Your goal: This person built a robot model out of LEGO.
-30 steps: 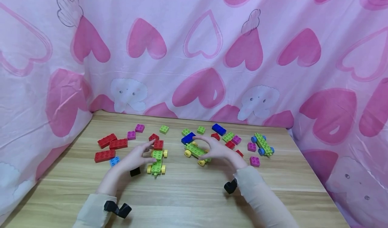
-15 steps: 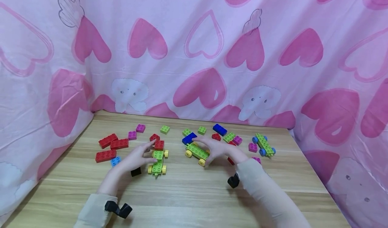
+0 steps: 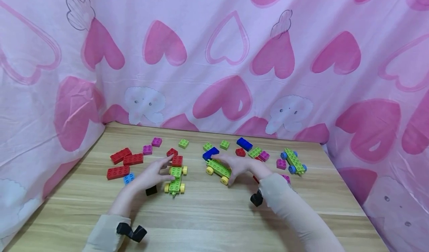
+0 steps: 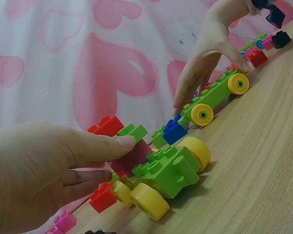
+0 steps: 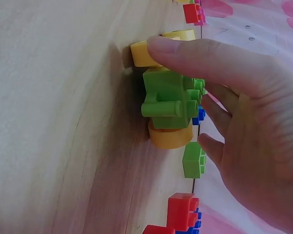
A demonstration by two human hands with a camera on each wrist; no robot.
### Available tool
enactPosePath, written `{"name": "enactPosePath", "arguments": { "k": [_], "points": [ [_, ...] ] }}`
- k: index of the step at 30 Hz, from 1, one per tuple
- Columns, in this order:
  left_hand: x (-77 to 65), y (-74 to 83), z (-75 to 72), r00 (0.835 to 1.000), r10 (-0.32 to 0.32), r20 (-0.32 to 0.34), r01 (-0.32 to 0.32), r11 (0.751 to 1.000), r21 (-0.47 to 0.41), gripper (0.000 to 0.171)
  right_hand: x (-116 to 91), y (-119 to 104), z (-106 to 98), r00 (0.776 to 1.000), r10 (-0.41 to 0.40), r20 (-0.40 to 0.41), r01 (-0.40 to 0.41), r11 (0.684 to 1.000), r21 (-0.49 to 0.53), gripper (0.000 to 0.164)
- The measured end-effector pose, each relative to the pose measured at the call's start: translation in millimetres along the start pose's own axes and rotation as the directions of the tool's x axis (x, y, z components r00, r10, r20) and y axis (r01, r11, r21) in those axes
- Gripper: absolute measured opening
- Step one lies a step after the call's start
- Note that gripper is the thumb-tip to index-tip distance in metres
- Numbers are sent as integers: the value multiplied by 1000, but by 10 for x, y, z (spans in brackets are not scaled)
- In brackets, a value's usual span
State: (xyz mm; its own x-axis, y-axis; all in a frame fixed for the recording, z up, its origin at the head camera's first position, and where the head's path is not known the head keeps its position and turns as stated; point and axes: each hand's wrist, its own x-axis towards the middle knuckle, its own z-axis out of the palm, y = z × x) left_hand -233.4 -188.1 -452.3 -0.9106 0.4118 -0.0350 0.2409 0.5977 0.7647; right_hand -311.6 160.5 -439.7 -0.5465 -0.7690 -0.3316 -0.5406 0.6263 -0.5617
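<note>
My left hand (image 3: 156,174) is at a green toy car (image 3: 175,185) with yellow wheels and a red brick (image 3: 177,160) at its far end. In the left wrist view, the thumb lies along its raised bricks while the fingers reach round the other side. My right hand (image 3: 239,164) spans a second green toy car (image 3: 217,168), also yellow-wheeled, set at a slant. Its thumb sits at the near wheel and its fingers reach toward the far end, partly hidden in the head view. A dark blue brick (image 3: 210,153) lies just beyond that car.
Red bricks (image 3: 118,172) and a light blue brick (image 3: 129,178) lie left of my left hand. Pink, red and green bricks (image 3: 224,144) are scattered along the back. A green car with blue wheels (image 3: 293,161) stands at the right. A pink heart-print curtain (image 3: 221,95) hangs behind the table.
My right hand has shifted slightly right and toward me, its thumb going from over the car to its near end. The left hand and both cars stay in place.
</note>
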Motion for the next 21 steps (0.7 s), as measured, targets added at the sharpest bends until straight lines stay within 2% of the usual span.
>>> {"name": "enactPosePath", "arguments": {
  "k": [11, 21],
  "points": [
    [1, -5, 11, 1000, -3, -7, 3, 1000, -1, 81, 31, -11, 37, 998, 66, -4, -66, 998, -24, 107],
    [-2, 4, 3, 1000, 9, -1, -9, 1000, 0, 81, 34, -27, 53, 996, 81, -30, -82, 995, -53, 102]
  ]
}}
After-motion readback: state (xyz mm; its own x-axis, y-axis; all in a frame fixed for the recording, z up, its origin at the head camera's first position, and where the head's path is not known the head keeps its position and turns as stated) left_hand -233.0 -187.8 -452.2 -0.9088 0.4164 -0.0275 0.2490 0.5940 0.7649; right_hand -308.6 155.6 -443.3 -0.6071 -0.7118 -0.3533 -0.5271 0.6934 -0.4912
